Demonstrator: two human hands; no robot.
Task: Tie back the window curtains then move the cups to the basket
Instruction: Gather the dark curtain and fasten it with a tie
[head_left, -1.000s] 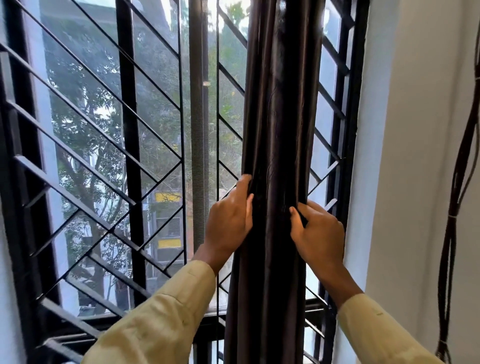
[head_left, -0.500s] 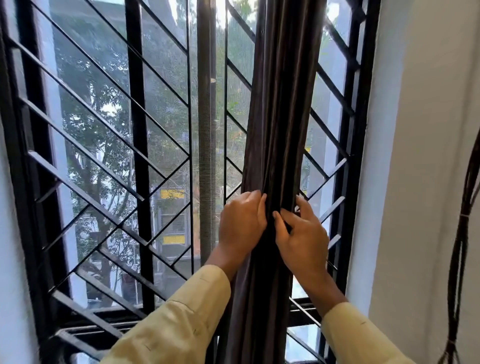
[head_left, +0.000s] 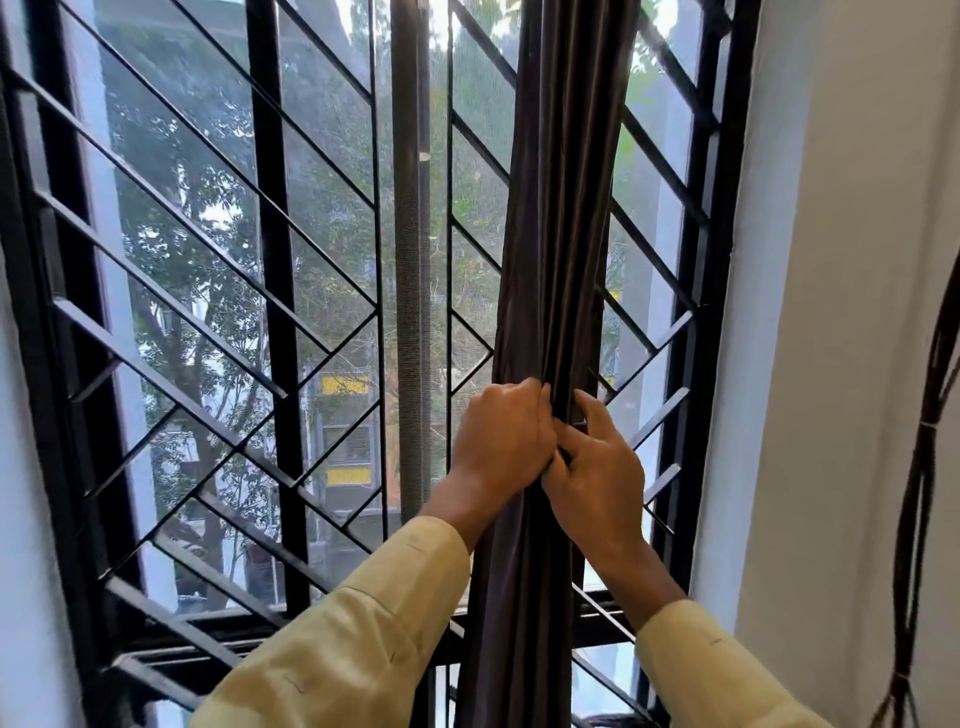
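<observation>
Fingers (head_left: 589, 410) of both hands curl round the gathered dark curtain (head_left: 561, 208), with the left hand (head_left: 501, 436) touching the right hand (head_left: 597, 470), and the bunch hangs before the window grille (head_left: 270, 312) near the white wall (head_left: 857, 260).

A: What lies beyond the black window grille (head_left: 278, 312)?
B: Green trees (head_left: 208, 218), and a building (head_left: 345, 431) with 2 yellow bands.
A: And indoors?
B: A white wall (head_left: 857, 260), with dark cables (head_left: 918, 493) hanging against it.

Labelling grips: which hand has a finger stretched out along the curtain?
The right hand: its index finger points up the brown curtain; the left hand is fisted round it.
</observation>
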